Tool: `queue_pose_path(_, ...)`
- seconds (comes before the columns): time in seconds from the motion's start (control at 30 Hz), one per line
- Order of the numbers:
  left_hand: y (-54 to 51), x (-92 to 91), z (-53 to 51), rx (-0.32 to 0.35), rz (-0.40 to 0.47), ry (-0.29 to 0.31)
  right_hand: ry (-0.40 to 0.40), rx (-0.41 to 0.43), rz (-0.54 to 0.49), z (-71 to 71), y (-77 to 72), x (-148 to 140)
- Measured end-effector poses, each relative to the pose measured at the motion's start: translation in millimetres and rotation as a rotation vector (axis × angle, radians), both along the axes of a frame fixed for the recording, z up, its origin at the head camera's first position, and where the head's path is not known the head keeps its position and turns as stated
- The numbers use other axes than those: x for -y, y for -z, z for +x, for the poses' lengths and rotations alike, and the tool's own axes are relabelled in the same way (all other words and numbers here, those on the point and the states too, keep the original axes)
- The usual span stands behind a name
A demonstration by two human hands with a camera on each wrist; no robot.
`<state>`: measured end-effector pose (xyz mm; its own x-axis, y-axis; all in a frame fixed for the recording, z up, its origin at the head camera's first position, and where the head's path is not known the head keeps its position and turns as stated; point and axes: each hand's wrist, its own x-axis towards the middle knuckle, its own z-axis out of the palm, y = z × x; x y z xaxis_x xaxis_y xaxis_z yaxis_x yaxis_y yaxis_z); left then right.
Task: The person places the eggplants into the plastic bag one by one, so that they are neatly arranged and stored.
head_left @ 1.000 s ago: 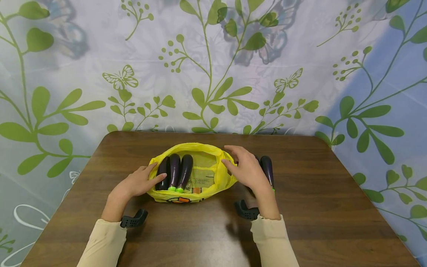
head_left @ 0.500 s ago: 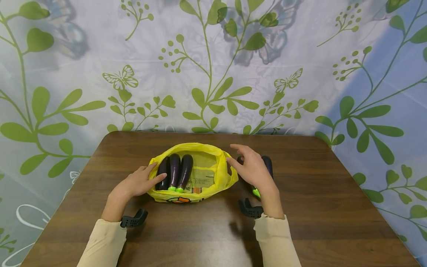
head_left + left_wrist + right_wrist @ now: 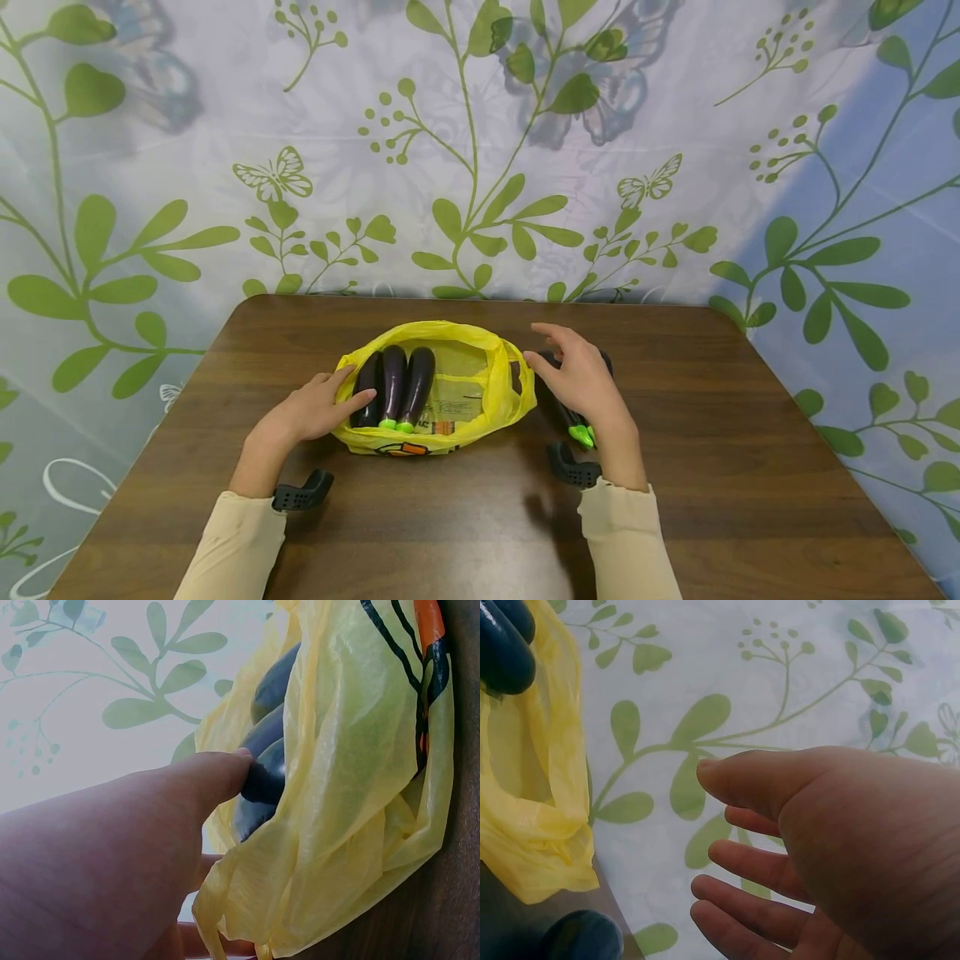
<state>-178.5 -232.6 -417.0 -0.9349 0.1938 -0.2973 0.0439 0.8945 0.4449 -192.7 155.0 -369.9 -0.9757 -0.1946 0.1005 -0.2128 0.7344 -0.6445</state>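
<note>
A yellow plastic bag [image 3: 498, 404] lies with its mouth open, and three dark purple eggplants [image 3: 416, 387] with green ends show side by side in its left part. My left hand [image 3: 303, 410] holds the bag's left edge, its thumb over the rim by the eggplants and its other fingers on the outside; the left wrist view shows the thumb tip against an eggplant [image 3: 268, 772]. My right hand [image 3: 581, 383] hovers apart from the bag, fingers relaxed and nothing in them. Under it lie more eggplants [image 3: 577, 429], partly hidden by the hand; their green stems point toward me.
The brown wooden table [image 3: 720, 467] has rounded far corners. Behind it hangs a pale cloth [image 3: 420, 167] printed with green leaves and butterflies. Each wrist wears a black bracket [image 3: 573, 468].
My right hand has moved right, off the bag's right edge, to above the eggplants on the table. My left hand has stayed at the bag's left edge.
</note>
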Motion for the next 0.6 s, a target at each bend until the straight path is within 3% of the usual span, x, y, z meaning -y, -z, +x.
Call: queue_pose_path(0.6, 2.4, 1.2, -2.3, -0.004, 0.005, -0.004, 0.033, -0.01, -0.023, -4.1, 6.0, -15)
